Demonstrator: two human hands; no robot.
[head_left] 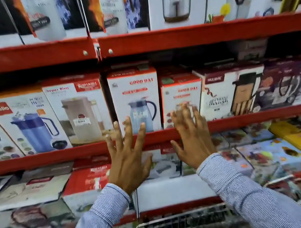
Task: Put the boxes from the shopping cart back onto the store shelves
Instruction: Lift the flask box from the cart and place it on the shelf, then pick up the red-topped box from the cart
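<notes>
Left hand (128, 162): raised, palm forward, fingers spread, empty.
Right hand (192, 137): raised alongside, fingers spread, empty, blurred.
Boxes: tall jug box (134, 100) above left fingertips; shorter box (182, 100) behind right fingertips, both on red shelf (56, 157).
Shopping cart (178, 226): below the wrists.

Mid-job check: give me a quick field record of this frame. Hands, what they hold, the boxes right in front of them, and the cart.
left hand: open, fingers spread, holding nothing
right hand: open, fingers spread, holding nothing
hand position: both raised in front of the middle shelf edge
tall Good Day box: upright on the middle shelf, behind the left hand
short Good Day box: upright beside it, behind the right fingers; contact cannot be told, blurred
shopping cart: wire rim at bottom, below the hands; contents not clear
</notes>
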